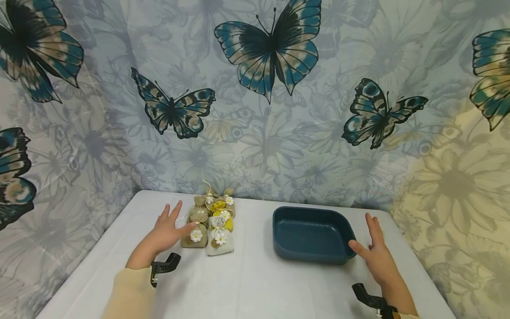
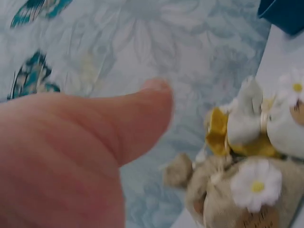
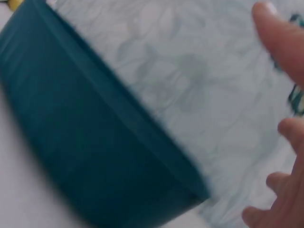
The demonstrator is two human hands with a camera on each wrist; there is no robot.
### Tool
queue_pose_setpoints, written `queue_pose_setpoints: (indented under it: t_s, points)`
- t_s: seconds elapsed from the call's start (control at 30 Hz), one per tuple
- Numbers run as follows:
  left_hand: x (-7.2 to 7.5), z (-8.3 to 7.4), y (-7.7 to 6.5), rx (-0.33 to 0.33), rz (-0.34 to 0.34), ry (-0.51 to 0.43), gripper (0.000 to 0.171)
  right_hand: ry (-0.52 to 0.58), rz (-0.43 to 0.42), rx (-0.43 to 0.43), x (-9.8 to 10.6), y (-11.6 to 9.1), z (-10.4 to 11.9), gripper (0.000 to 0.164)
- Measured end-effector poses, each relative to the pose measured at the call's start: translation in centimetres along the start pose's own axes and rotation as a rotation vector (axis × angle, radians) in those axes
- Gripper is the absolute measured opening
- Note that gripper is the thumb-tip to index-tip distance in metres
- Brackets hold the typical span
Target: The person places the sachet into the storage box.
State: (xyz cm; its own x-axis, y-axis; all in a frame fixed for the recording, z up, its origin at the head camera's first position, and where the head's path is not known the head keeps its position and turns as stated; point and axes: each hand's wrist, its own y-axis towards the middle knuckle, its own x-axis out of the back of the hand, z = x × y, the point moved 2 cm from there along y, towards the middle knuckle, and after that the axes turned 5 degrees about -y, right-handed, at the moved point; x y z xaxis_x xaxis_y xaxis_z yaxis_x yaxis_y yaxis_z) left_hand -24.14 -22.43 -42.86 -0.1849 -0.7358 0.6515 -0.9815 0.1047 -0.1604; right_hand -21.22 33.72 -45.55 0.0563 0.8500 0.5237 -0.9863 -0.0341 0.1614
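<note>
On the table's left half stands a cluster of small drawstring sachets with white daisies: burlap sachets [image 1: 194, 237], a white sachet [image 1: 220, 243] in front, and a yellow sachet [image 1: 228, 223] behind it. My left hand [image 1: 161, 232] is spread just left of them, thumb overlapping the front burlap sachet in the head view; in the left wrist view the thumb [image 2: 142, 118] holds nothing. A dark teal rectangular basin [image 1: 312, 235] sits to the right, its inside bare. My right hand [image 1: 376, 257] is at its right end, fingers extended, thumb near the rim.
A white cloth covers the table [image 1: 255, 283]. Butterfly-print fabric [image 1: 275, 146] hangs behind and along both sides, close to the table's edges. Black camera mounts [image 1: 165, 264] are strapped to both wrists. A gap of white cloth separates the sachets from the basin.
</note>
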Motion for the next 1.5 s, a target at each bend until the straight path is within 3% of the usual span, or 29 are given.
queue_pose_setpoints:
  t_s: [0.1,0.17,0.4,0.53,0.73,0.9,1.3,1.5]
  points:
    - [-0.2,2.6,0.1,-0.003,0.058,-0.132,0.103,0.180,0.035,-0.003,-0.8,-0.3,-1.8,0.093]
    - [-0.5,3.9,0.0,-0.024,0.091,-0.225,0.102,0.233,0.053,-0.018,-1.2,-0.6,-2.6,0.093]
    - [-0.6,6.0,0.3,-0.073,0.083,-0.389,0.098,0.068,0.054,-0.049,-1.7,-0.5,-3.1,0.097]
    - [-0.7,6.6,0.4,-0.093,0.069,-0.441,0.090,0.082,0.059,-0.064,-2.0,-0.6,-4.0,0.096]
    - [-1.9,7.1,1.0,-0.129,0.048,-0.443,0.081,0.030,0.045,-0.087,-2.0,-0.6,-4.9,0.090]
    - [-2.2,7.2,1.2,-0.114,0.033,-0.402,0.078,0.018,0.052,-0.082,-2.0,-0.6,-4.9,0.088]
    - [-2.3,6.9,1.7,-0.154,0.004,-0.284,0.070,0.082,0.033,-0.082,-2.5,-0.5,-5.4,0.087]
    - [-3.1,7.1,2.1,-0.168,-0.025,-0.296,0.053,0.079,0.027,-0.089,-2.1,-0.5,-5.5,0.087]
